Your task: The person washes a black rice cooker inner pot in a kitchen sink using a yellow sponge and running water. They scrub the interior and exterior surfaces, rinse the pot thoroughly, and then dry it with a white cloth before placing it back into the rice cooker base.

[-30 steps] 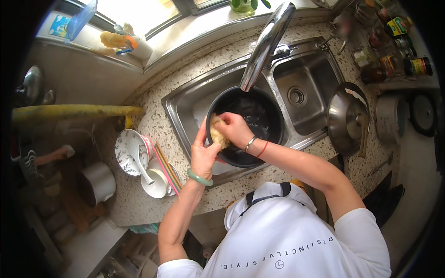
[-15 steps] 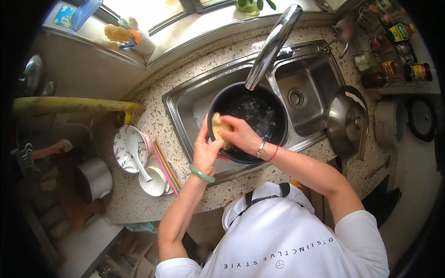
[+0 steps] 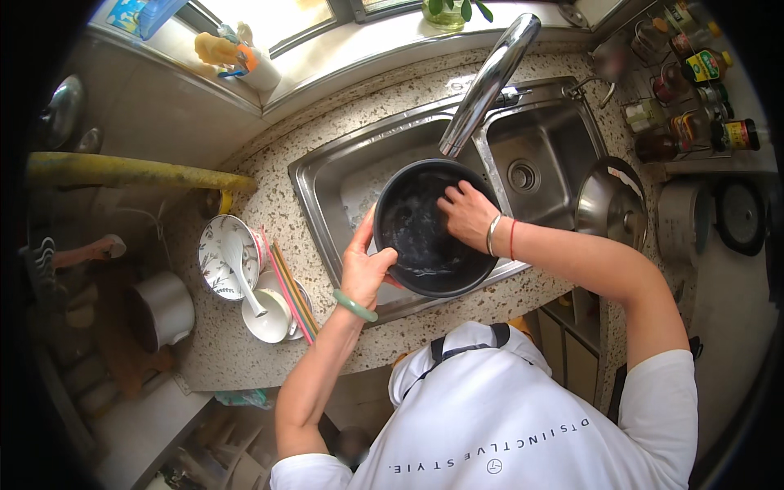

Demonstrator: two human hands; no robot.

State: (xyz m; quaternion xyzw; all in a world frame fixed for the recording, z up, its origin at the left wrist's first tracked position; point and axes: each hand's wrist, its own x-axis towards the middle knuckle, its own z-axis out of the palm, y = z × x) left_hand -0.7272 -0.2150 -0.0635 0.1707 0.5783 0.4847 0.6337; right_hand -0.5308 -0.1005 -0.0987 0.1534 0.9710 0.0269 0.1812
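Note:
A round black pot [image 3: 420,214] rests in the left basin of the steel sink [image 3: 325,175], with some water in its bottom. My left hand [image 3: 363,260], a green bangle at its wrist, grips the pot's left rim, thumb on the inner side and fingers outside. Inside the pot, at the right wall, my right hand [image 3: 469,216] has its fingers bent down against the surface. Whatever lies under those fingers is hidden; the yellowish sponge-like pad is not visible now. Above the pot's far rim hangs the chrome faucet [image 3: 494,82].
Left of the sink stand a patterned bowl [image 3: 214,257] with a white spoon [image 3: 239,269], a white cup [image 3: 268,317] and colourful chopsticks [image 3: 290,290]. A metal lid [image 3: 604,204] leans at the right basin's edge. Bottles [image 3: 702,69] fill a rack at far right.
My right hand has moved from the pot's left rim across to its inner right side. The yellowish pad it held has gone out of sight. My left hand stays at the left rim.

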